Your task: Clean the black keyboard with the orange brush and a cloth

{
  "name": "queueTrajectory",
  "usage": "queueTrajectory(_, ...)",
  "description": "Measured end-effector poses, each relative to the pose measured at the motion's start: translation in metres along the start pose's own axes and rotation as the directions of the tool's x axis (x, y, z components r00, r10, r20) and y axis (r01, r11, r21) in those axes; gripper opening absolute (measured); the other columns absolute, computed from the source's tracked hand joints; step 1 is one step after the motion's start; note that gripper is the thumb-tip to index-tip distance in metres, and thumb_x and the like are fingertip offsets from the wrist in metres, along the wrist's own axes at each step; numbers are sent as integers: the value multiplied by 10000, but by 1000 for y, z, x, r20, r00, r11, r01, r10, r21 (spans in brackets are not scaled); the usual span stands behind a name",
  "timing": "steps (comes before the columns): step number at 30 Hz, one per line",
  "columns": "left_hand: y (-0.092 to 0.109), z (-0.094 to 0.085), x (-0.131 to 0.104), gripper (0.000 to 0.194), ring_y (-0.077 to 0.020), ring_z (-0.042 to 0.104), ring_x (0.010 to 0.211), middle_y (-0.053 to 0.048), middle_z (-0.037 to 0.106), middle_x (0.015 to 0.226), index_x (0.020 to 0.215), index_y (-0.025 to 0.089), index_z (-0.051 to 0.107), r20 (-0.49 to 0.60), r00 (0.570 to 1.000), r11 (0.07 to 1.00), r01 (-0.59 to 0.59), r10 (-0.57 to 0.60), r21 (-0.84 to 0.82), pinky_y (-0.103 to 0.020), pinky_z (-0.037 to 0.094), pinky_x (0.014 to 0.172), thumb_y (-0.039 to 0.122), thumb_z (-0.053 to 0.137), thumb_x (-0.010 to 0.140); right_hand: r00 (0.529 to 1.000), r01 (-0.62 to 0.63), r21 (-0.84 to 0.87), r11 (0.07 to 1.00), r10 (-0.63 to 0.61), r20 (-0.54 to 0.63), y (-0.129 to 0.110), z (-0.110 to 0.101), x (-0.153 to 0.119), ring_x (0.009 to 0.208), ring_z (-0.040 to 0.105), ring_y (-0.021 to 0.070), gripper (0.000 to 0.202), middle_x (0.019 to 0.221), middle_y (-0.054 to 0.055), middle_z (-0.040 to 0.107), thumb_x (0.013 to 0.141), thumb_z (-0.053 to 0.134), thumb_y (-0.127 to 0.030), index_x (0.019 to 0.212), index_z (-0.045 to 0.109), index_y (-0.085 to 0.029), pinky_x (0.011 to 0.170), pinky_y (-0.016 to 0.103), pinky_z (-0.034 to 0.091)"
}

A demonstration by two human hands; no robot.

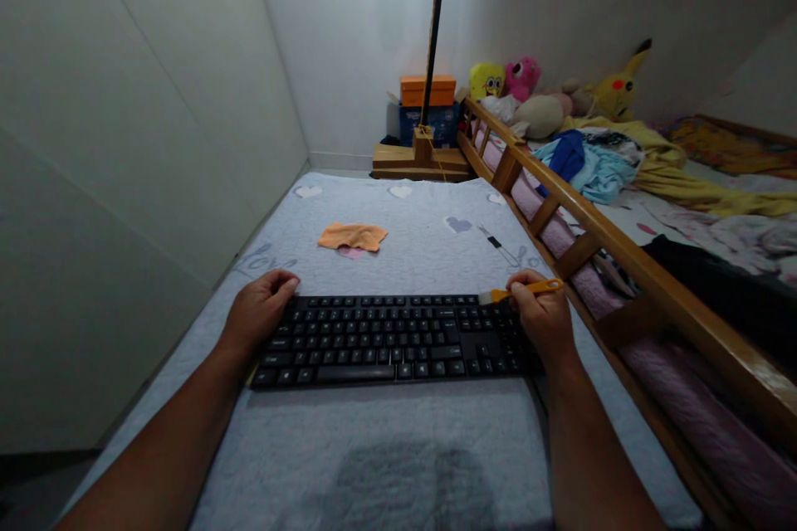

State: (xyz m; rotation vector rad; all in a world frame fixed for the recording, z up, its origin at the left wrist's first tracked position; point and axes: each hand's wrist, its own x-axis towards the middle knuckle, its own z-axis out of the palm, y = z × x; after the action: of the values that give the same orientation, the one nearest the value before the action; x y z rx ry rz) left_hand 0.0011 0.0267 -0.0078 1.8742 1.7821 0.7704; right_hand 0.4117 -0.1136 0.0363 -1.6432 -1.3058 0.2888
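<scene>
A black computer keyboard [374, 340] lies flat on the light blue quilted cover in front of me. My left hand [260, 307] is closed at its upper left corner, thumb and fingers pressed together on the edge. In my right hand [540, 311] is a small brush [529, 289] with an orange-yellow handle, held in a pinch. Its bristles touch the top row of keys, right of the middle. The right hand covers part of the number pad. Beyond the keyboard lie a crumpled orange cloth [353, 236] and a thin wire tool with a black grip [495, 242].
A wooden bed rail [579, 220] runs along the right side, with clothes and plush toys on the bed behind it. White cabinet doors [124, 182] stand to the left. At the far end are a wooden stand [422, 151] with a pole and an orange box [427, 90].
</scene>
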Motion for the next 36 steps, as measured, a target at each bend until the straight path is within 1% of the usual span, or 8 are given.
queueTrajectory(3,-1,0,0,338,-228,665,814,-19,731,842,871,214,689,-3,1000,1000,-5,5,-6,-298,481,766,492,510,803,999,7,2,1000,-7,33,2,-1,0,556,509,148,191,574,-29,528,846,508,-290,689,581,-210,547,277,367)
queueTrajectory(7,1,0,0,330,-229,664,820,-20,732,846,863,214,683,2,1000,1000,-8,8,-14,-301,482,777,490,510,802,984,-47,56,997,37,175,6,-3,0,519,476,140,177,541,-36,495,825,495,-272,676,568,-213,508,272,344)
queueTrajectory(9,1,0,-1,333,-228,663,809,-20,728,835,861,213,681,4,1000,1000,-5,5,-19,-301,482,768,493,511,801,978,-78,105,991,55,203,7,-5,-1,496,448,134,174,524,-40,470,818,490,-264,663,553,-216,485,269,325)
queueTrajectory(12,1,0,0,344,-227,663,801,-20,727,832,870,208,684,7,1000,1000,0,0,-30,-301,483,759,497,510,799,983,-85,147,985,59,175,7,-6,-1,489,430,130,174,522,-45,458,838,507,-281,682,554,-218,479,268,314)
queueTrajectory(17,0,0,0,349,-230,667,829,-25,726,851,883,206,683,6,1000,1000,-8,9,-24,-299,477,767,494,505,803,989,-69,116,991,52,141,6,-7,1,584,531,152,206,612,-25,552,908,525,-366,786,604,-220,557,272,391)
queueTrajectory(22,1,0,0,328,-226,663,809,-22,727,852,871,213,677,10,1000,1000,1,-1,-17,-296,478,757,481,504,798,977,-159,156,975,132,168,11,-4,4,583,563,158,278,622,-11,606,928,536,-454,818,622,-214,551,271,404)
queueTrajectory(28,3,1,0,329,-227,657,792,-18,719,822,869,218,679,14,1000,1000,21,-21,18,-294,474,737,488,504,801,977,-197,259,945,167,135,15,-4,4,552,534,142,300,599,-19,573,908,553,-471,762,601,-214,542,256,402)
queueTrajectory(36,3,-1,0,357,-221,652,818,-22,725,892,933,202,677,51,998,999,30,-32,36,-296,468,759,490,493,828,974,-221,258,940,200,106,13,-7,5,535,509,131,298,573,-26,540,898,540,-459,741,591,-211,516,246,372)
